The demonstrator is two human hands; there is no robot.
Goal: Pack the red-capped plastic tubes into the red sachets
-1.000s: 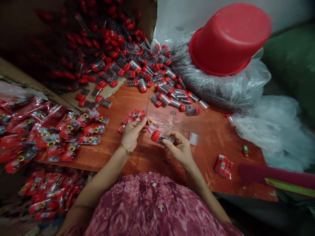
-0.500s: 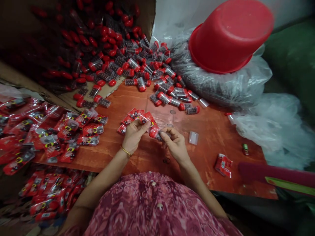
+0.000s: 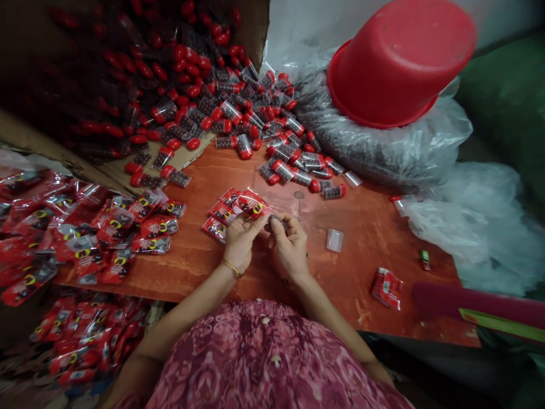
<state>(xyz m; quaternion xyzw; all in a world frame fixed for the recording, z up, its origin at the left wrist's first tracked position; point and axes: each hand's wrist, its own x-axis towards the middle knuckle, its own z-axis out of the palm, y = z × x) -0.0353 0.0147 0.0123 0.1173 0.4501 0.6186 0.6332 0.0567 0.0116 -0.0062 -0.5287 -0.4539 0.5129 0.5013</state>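
A red printed packet (image 3: 254, 203) with a yellow mark is pinched at its lower right by my left hand (image 3: 240, 241), which has a gold bangle at the wrist. Close beside it, my right hand (image 3: 289, 241) is closed on the packet's dark end, partly hidden by the fingers. A few more red packets (image 3: 219, 213) lie on the orange-red table (image 3: 340, 272) just left of the held one. Right of my right hand is a small clear plastic piece (image 3: 334, 240).
Clear tubes with red caps (image 3: 244, 146) spill from a cardboard box (image 3: 63, 150) at the back left. Packed red packets (image 3: 114, 230) pile up on the left. A red tub (image 3: 395, 68) rests on a plastic bag (image 3: 374, 153). One red packet (image 3: 386, 288) lies right.
My hands have come together. The left hand moved slightly right, the right hand left, and the held packet now lies flatter, showing its yellow mark.
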